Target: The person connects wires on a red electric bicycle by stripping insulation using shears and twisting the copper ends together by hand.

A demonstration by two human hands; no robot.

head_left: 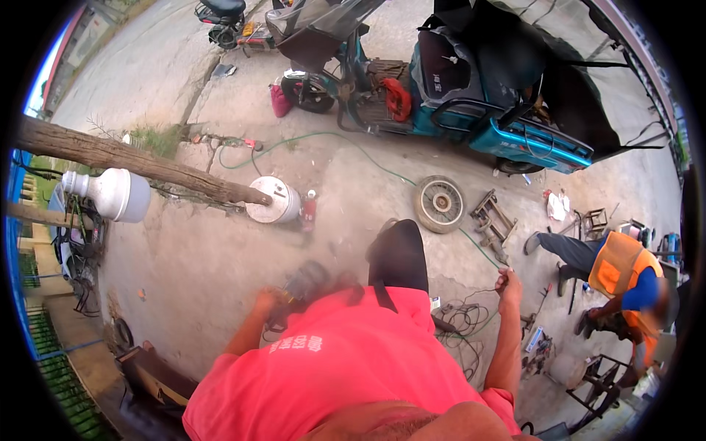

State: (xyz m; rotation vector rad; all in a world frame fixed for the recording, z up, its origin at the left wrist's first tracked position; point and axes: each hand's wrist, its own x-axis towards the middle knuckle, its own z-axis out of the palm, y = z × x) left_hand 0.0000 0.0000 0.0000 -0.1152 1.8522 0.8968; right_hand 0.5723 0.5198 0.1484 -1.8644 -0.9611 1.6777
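My left hand (268, 300) is beside my shirt at the lower middle, closed round a dark, bulky tool (305, 281). Motion blurs that tool, so its exact kind does not show. Out to the right, my right hand (507, 284) has its fingers pinched together at a thin green hose (482, 250). From there the hose runs up past a spoked wheel with a tyre (440, 203) lying flat on the concrete, then curves away to the left. Below my right hand it drops toward a tangle of dark cables (465, 323).
A blue cargo tricycle (456, 110) stands across the far side. A wooden pole (147, 160) slants in from the left, near a white drum (273, 200) and a red bottle jack (309, 209). A rusty metal frame (494, 219) lies beyond the wheel. At right a person in an orange vest (621, 264) bends over.
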